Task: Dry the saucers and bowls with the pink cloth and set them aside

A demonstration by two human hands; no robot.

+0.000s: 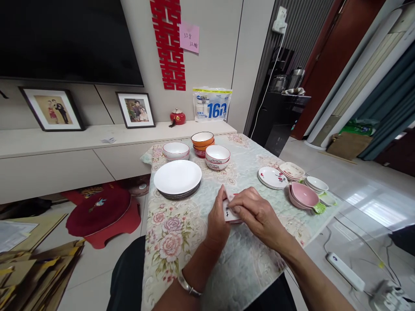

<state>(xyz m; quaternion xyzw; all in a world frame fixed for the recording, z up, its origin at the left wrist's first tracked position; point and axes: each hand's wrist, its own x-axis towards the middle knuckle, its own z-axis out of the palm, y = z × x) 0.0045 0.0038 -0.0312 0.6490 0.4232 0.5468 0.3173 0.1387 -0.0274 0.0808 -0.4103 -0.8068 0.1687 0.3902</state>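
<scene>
My left hand (218, 218) grips a small white object with dark lettering and a red edge (229, 212), held low over the near middle of the table; its exact kind is hard to make out. Over the same object my right hand (256, 209) bends its fingers, thumb and fingertips pressed together at its upper side. What those fingertips pinch is hidden. Left of my hands stands a stack of plates with a white one on top (177, 177). Beyond them are white bowls with red rims (218, 153).
Orange bowls (202, 139) and another white bowl (176, 150) stand at the back. Toward the right edge are floral oval plates (272, 177), square dishes (292, 170), pink bowls (304, 195) and small white bowls (317, 184). A red stool (108, 216) sits left of the table.
</scene>
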